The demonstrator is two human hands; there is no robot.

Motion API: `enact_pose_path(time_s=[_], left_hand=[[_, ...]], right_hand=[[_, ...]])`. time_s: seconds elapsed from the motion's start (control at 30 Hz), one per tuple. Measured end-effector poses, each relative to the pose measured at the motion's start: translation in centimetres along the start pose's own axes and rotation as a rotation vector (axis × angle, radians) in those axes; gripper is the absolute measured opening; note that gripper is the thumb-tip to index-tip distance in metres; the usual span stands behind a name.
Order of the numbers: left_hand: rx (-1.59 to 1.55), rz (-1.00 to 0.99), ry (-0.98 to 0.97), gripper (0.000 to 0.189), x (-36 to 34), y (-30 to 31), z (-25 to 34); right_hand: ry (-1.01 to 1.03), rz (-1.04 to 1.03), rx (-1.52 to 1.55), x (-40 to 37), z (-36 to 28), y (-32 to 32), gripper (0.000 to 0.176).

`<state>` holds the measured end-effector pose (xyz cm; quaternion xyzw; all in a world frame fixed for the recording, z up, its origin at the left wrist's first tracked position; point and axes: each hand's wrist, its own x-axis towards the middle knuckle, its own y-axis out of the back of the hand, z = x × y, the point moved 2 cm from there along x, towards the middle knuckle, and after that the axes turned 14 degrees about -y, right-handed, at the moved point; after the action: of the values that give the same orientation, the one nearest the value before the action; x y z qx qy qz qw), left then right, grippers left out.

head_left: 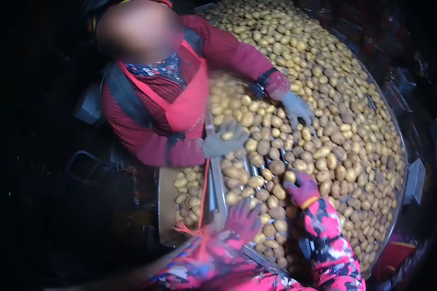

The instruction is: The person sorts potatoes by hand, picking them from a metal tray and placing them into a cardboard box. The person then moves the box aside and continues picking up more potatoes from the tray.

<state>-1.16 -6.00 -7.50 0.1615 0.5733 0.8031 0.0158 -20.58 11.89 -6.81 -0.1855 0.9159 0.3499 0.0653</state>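
My left hand (243,220), in a purple glove, lies low over the potatoes beside the metal rail (218,186). Its fingers are spread, and I see nothing in them. Further right, my right hand (303,189), gloved the same way with an orange cuff, has its fingers curled around a potato (290,176). Loose potatoes (335,145), yellow and brown, surround it in a broad heap. Dark gaps with metal bars show between the potatoes near the middle.
Across from me a person in a red apron (187,104) works over the same heap, with a grey-gloved hand (226,139) bearing a potato and another grey glove (296,109) among the potatoes. A bin (167,208) with potatoes stands left of the rail. Red twine (205,194) hangs there.
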Motion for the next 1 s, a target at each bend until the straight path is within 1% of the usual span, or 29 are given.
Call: enact_pose_path(time_s=[0.03, 0.07, 0.1, 0.13, 0.17, 0.23, 0.27, 0.3, 0.33, 0.37, 0.4, 0.43, 0.53, 0.6, 0.7, 0.77, 0.8, 0.87, 0.93, 0.97, 1.0], left_hand=[[0.0, -0.001, 0.008, 0.055, 0.3, -0.1, -0.6], [0.0, 0.059, -0.001, 0.054, 0.0, -0.5, -0.8], [0.017, -0.011, 0.025, 0.052, 0.6, 0.7, -0.4], [0.014, -0.046, 0.033, 0.051, 0.4, 0.7, -0.3], [0.017, -0.075, 0.03, 0.05, 0.6, 0.8, -0.3], [0.029, -0.053, 0.029, 0.05, 0.9, 0.8, -0.5], [0.027, -0.051, 0.028, 0.049, 0.6, 0.7, -0.2], [0.034, -0.042, 0.027, 0.049, 0.6, 0.6, 0.0], [0.038, -0.031, 0.025, 0.05, 0.5, 0.5, 0.1], [0.044, -0.014, 0.022, 0.05, 0.5, 0.4, 0.1], [0.038, -0.002, 0.015, 0.05, 0.3, -0.1, -0.1], [0.053, -0.006, 0.015, 0.051, 0.4, -0.2, -0.2], [0.063, -0.008, -0.007, 0.054, 0.5, 0.0, 0.3], [0.097, -0.014, -0.015, 0.054, 0.4, 0.3, 0.7], [0.141, 0.012, -0.034, 0.056, 0.3, 0.1, 0.9], [0.176, 0.024, -0.044, 0.056, -0.1, 0.0, 1.0], [0.17, 0.024, -0.041, 0.055, 0.0, 0.1, 1.1], [0.174, 0.023, -0.057, 0.055, 0.0, 0.0, 1.1], [0.169, 0.03, -0.054, 0.056, 0.0, -0.1, 1.0], [0.165, 0.03, -0.048, 0.056, 0.0, -0.1, 1.0], [0.164, 0.031, -0.044, 0.057, 0.2, -0.1, 0.8]], right_hand=[[0.083, 0.073, 0.033, -0.2, -1.1, 0.4, 0.06], [0.078, 0.124, 0.049, -0.8, -1.7, 0.4, 0.056], [0.071, 0.185, 0.056, -1.4, -3.7, 1.5, 0.052], [-0.056, 0.032, -0.148, -0.4, -2.5, 0.4, 0.052], [0.061, 0.094, -0.225, -0.5, -2.0, -0.1, 0.052], [0.054, 0.015, 0.072, -1.8, -2.0, 1.2, 0.049], [-0.107, -0.297, 0.41, -3.3, -1.8, 2.1, 0.043], [-0.062, -0.53, 0.593, -5.1, -0.3, 2.0, 0.039], [-0.018, -0.692, 0.629, -7.3, 2.4, 1.7, 0.033], [-0.056, -0.648, 0.275, -9.8, 9.0, 1.2, 0.021], [-0.154, -0.649, 0.152, -13.2, 11.5, 1.8, 0.022], [-0.269, -0.634, 0.146, -16.2, 12.8, 2.5, 0.024], [-0.518, -0.554, 0.308, -23.6, 16.7, 3.1, 0.029], [-0.603, -0.484, 0.491, -26.4, 18.2, 2.7, 0.032], [-0.675, -0.4, 0.925, -28.6, 19.1, 1.9, 0.037], [-0.641, -0.286, 1.237, -28.3, 17.9, 2.0, 0.04], [-0.592, -0.163, 1.339, -27.7, 16.3, 2.8, 0.042], [-0.43, 0.235, 1.276, -25.1, 9.6, 7.0, 0.03], [-0.404, 0.245, 1.148, -22.9, 8.9, 8.9, 0.031], [-0.264, 0.179, 0.647, -21.9, 7.7, 10.6, 0.032], [-0.31, 0.072, 1.075, -20.0, 6.6, 12.2, 0.034]])
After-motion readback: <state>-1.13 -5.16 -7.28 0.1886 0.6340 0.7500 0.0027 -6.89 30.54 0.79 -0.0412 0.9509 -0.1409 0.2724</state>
